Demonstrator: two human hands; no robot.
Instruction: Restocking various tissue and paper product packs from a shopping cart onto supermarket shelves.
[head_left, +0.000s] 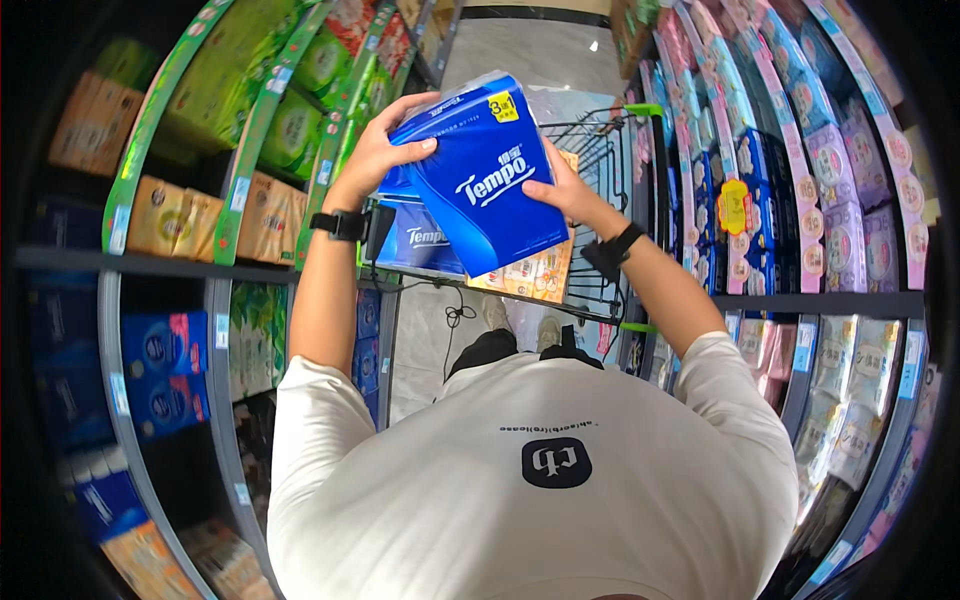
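A blue Tempo tissue multipack (480, 180) is held tilted between my two hands, above a wire shopping cart (606, 172). My left hand (390, 150) grips its upper left side, with the thumb on the front face. At its right edge, my right hand (562, 187) has the thumb on the front and the other fingers hidden behind. Beneath it in the cart lie another blue Tempo pack (424, 236) and an orange tissue pack (536, 274), both partly covered by the held pack. Each wrist wears a black strap with a small device.
Shelves of green, tan and blue packs (165, 375) stand on the left. On the right, shelves hold pink, blue and purple packs (832, 169), with a yellow and red tag (735, 208) sticking out. A black cable (456, 311) hangs below the cart's near edge, close to my shoes.
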